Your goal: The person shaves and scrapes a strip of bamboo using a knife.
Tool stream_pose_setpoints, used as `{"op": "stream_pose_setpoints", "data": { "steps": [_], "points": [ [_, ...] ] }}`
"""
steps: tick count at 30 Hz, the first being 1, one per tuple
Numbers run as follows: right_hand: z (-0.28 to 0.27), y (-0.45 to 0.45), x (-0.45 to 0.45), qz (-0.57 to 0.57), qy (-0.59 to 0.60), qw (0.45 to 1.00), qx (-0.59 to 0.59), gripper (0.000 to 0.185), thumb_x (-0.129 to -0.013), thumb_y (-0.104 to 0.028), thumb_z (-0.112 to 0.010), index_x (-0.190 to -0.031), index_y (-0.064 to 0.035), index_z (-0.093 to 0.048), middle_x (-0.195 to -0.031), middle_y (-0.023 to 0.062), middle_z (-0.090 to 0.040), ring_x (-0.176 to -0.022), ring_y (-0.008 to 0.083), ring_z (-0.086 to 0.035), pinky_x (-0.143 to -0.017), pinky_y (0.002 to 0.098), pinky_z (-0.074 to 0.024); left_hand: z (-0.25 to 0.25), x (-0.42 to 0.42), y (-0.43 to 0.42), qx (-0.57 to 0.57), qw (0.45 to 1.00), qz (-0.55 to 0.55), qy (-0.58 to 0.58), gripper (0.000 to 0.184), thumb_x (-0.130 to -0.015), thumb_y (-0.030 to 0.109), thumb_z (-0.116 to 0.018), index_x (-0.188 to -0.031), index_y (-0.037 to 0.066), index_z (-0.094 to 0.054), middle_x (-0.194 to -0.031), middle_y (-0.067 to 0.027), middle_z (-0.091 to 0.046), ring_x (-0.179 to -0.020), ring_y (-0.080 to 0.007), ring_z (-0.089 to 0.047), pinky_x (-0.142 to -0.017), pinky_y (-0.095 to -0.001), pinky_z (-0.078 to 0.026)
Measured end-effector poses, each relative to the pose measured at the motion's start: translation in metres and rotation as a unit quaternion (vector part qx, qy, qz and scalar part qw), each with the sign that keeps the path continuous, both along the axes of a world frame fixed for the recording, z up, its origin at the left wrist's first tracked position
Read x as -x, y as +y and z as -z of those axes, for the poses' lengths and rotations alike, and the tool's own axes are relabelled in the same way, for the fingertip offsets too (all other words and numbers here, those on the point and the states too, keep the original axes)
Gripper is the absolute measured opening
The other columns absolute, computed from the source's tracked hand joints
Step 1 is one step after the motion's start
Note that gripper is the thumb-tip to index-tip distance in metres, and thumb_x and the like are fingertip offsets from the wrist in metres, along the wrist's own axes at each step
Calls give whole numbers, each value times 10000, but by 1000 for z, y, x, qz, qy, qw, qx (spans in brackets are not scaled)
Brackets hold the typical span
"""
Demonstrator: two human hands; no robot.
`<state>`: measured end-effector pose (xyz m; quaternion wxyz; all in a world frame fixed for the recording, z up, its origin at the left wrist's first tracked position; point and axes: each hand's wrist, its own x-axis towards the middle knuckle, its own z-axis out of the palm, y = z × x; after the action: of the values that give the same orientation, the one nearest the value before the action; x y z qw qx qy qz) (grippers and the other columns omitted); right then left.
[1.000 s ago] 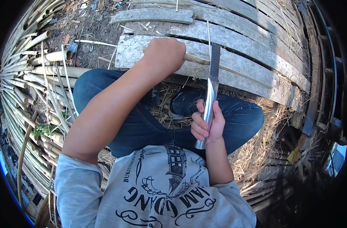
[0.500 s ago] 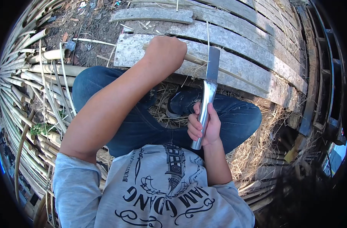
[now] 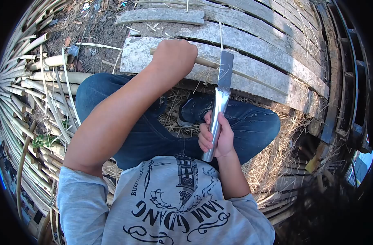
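Beyond the right grip, knife blade across pale stick

One camera is sitting on the person's head, close above the body and facing forward and steeply down. The printed shirt is filling the lower middle, the jeans are crossing the centre, and the left hand and right hand are showing nearby. Wooden slats are spreading farther off, while a dark, rounded border is cutting the corners.

stick, knife handle: part-hidden by hands | shirt: cut off below
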<state>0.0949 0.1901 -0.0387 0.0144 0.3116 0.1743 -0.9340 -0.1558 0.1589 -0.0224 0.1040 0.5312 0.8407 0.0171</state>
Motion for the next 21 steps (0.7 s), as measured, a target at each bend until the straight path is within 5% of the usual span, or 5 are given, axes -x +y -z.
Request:
{"op": "stream_pose_setpoints", "data": {
  "steps": [5,11,13,17,21],
  "points": [
    [10,12,-5,16,176,967,182,427,-1022,-518,-356,-933,-103,-402,-545,18,-402,-356,121,-394,-331,295,-381,-1,-2,0,5,1000,2,-2,201,-790,235,-716,-809,36,-721,-764,-151,-698,-715,-320,-709,-646,-419,-576],
    [5,-2,5,124,119,980,102,416,-1028,-512,-344,-955,-109,-417,-560,18,-403,-379,128,-413,-359,297,-397,-4,-3,4,-2,1000,1,-8,200,-794,235,-711,-806,35,-719,-764,-150,-697,-719,-321,-709,-648,-421,-574],
    [6,-5,6,91,-15,995,-30,404,-1029,-505,-342,-960,-115,-424,-562,22,-406,-379,133,-410,-363,297,-401,-1,-3,2,4,1000,-2,-1,203,-795,238,-711,-807,36,-719,-766,-148,-697,-719,-320,-709,-649,-420,-574],
    [3,5,-3,19,0,1000,-20,392,-1031,-492,-346,-963,-116,-435,-566,22,-409,-380,130,-410,-365,295,-398,-2,-3,1,8,1000,0,-4,210,-796,245,-713,-815,36,-720,-772,-149,-698,-722,-316,-710,-649,-415,-575],
    [4,2,5,135,12,991,5,398,-1029,-494,-354,-966,-109,-432,-566,22,-412,-386,120,-425,-352,283,-393,-2,-4,1,1,1000,4,-6,206,-796,245,-714,-807,40,-718,-782,-148,-702,-734,-309,-712,-650,-411,-576]
  ]
}}
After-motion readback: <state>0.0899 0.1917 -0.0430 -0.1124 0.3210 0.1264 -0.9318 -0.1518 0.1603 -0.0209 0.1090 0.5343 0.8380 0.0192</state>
